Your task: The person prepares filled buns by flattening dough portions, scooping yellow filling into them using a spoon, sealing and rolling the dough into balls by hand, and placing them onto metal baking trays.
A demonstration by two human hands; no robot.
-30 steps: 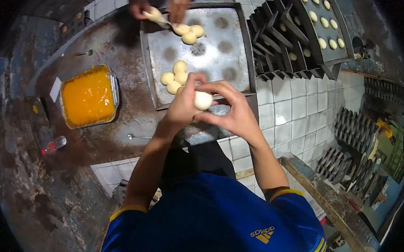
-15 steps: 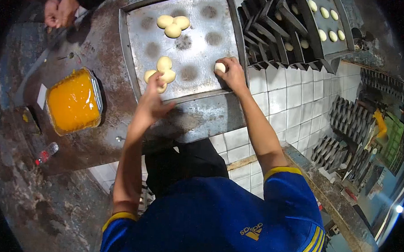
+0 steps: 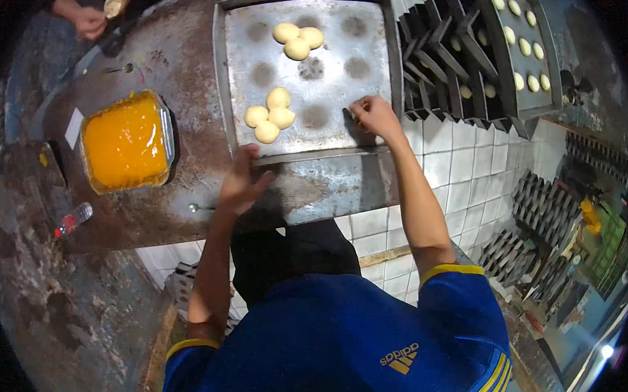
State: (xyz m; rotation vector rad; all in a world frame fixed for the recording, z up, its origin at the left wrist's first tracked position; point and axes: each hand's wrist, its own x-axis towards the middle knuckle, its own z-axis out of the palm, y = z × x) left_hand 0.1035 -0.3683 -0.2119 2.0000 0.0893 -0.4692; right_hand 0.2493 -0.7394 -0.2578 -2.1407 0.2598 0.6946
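Observation:
My right hand (image 3: 375, 118) is curled, fingers drawn in, low over the near right part of a metal baking tray (image 3: 349, 40). The pale dough ball seen in it before is now hidden beneath the fingers and palm. My left hand (image 3: 240, 184), fingers apart and holding nothing, hovers at the tray's near left rim. Just beyond it sit several dough balls (image 3: 277, 117) in a touching cluster. Farther back on the tray rest three more dough balls (image 3: 298, 40), pressed together. Dark round marks dot the tray's surface.
Left of the tray stands a clear tub of orange filling (image 3: 123, 142). A bottle (image 3: 73, 219) lies nearer on the worn table. At far left, another person's hands (image 3: 97, 17) hold a dough piece. Stacked trays (image 3: 526, 72) with dough balls rise at right.
My left hand has drawn back from the near dough cluster to the tray rim. My right hand has turned over its dough ball, hiding it. The view has shifted slightly.

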